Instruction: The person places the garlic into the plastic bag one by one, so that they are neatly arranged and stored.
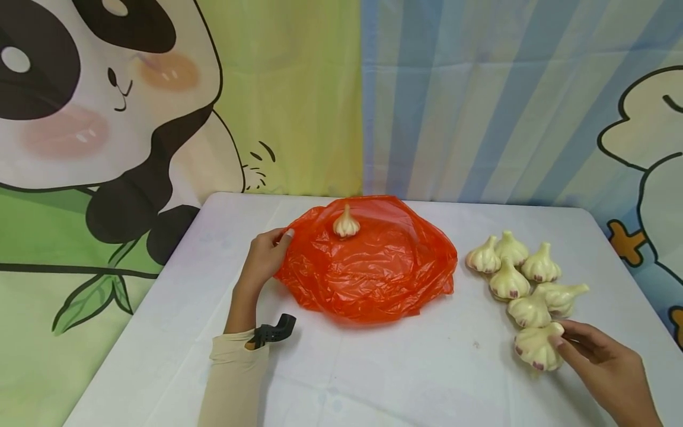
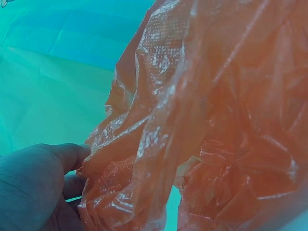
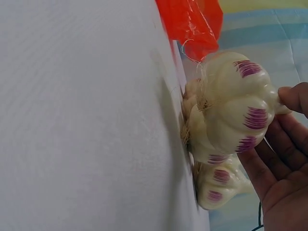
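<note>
My left hand [image 1: 265, 256] pinches the left edge of a crinkled red plastic bag [image 1: 373, 270], which spreads over the middle of the table. Up close in the left wrist view, the thumb and fingers meet at the bag's thin edge [image 2: 115, 178]. One small garlic bulb [image 1: 347, 225] sits upright at the back of the bag. On the right, my right hand [image 1: 608, 363] holds a pale garlic bulb [image 1: 538, 347] with purple streaks. In the right wrist view, thumb and fingers grip this held bulb [image 3: 238, 108] at its stem, its rooted base turned away from the palm.
Several more garlic bulbs [image 1: 509, 279] lie clustered on the white table [image 1: 384, 379], right of the bag and just beyond the right hand. A printed cloth [image 1: 299, 95] with a panda hangs behind the table. A black wrist strap [image 1: 274, 332] is on the left forearm.
</note>
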Available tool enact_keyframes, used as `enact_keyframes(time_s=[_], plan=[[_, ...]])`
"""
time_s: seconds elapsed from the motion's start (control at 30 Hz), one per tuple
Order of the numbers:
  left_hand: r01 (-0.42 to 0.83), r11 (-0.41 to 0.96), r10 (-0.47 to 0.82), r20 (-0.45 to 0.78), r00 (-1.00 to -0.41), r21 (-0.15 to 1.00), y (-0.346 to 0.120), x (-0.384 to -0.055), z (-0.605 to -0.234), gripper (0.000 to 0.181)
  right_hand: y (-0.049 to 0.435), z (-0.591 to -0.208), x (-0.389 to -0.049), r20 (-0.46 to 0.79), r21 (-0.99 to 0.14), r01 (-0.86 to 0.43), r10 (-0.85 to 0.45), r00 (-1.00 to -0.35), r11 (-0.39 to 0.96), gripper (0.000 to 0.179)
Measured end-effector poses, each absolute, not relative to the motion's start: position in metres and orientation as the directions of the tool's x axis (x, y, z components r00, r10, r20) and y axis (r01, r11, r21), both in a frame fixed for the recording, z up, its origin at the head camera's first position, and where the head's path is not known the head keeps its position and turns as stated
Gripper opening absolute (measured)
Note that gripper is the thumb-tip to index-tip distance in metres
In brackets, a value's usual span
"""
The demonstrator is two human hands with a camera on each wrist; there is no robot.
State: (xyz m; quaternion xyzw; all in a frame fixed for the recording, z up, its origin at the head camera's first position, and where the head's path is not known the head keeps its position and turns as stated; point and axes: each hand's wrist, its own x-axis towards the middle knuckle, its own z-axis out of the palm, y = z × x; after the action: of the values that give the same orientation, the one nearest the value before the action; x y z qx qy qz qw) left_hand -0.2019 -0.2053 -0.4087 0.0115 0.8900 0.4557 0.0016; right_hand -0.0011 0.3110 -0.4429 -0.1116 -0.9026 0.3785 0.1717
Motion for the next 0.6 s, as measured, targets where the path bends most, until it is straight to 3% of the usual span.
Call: enact_keyframes(time_s=[0.6], plan=[[0.089, 0.579, 0.048, 0.075, -0.996, 0.81, -0.207, -0.201, -0.408, 0.05, 0.292, -0.421, -0.017, 0.32, -0.795, -0.072, 0.317, -0.893, 0.602, 0.031]])
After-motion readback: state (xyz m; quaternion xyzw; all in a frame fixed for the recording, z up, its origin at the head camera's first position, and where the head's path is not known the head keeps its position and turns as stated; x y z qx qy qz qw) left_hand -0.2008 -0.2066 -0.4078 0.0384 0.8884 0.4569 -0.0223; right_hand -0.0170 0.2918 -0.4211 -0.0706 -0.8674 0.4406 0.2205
